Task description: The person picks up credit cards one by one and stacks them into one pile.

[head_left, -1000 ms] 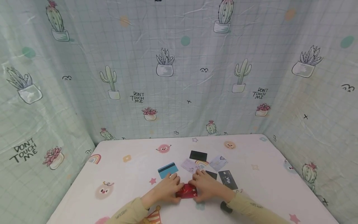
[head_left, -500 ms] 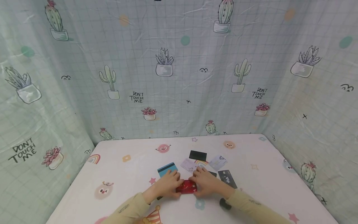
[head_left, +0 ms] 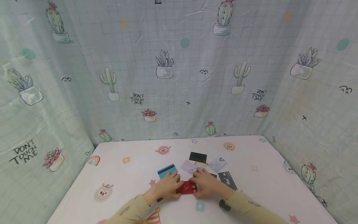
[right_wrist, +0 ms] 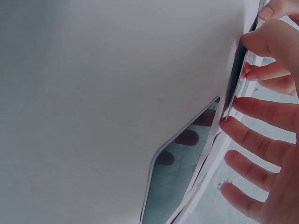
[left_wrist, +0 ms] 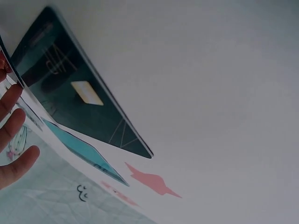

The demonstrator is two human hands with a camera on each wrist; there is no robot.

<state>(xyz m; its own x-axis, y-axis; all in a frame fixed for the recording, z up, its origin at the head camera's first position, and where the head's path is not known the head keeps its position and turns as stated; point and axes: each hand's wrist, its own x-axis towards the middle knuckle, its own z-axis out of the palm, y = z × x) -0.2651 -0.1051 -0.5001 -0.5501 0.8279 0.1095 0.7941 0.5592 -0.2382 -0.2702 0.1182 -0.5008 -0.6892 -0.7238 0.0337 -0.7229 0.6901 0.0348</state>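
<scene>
A red bank card [head_left: 186, 188] lies between my two hands near the middle of the table. My left hand [head_left: 167, 186] pinches its left end, thumb on the near side and fingers on the far side. Its right end is pinched the same way by my right hand [head_left: 206, 184]. In the left wrist view, a dark card [left_wrist: 70, 88] with a gold chip lies beside the left fingers [left_wrist: 11, 133]. The right wrist view shows the right hand [right_wrist: 266, 154] against a card's edge, above another glossy dark card [right_wrist: 182, 163].
Beyond the hands lie a blue card [head_left: 167, 170], a black card [head_left: 198, 156], a purple card [head_left: 189, 166], a pale card [head_left: 218, 164] and a dark VIP card [head_left: 227, 179]. One more dark card [head_left: 213, 175] is partly hidden behind the right hand. Patterned curtain [head_left: 179, 93] surrounds the table.
Both hands and the red card have shifted slightly away from the body. A dark card's corner now shows beneath the left wrist. The other cards stay put.
</scene>
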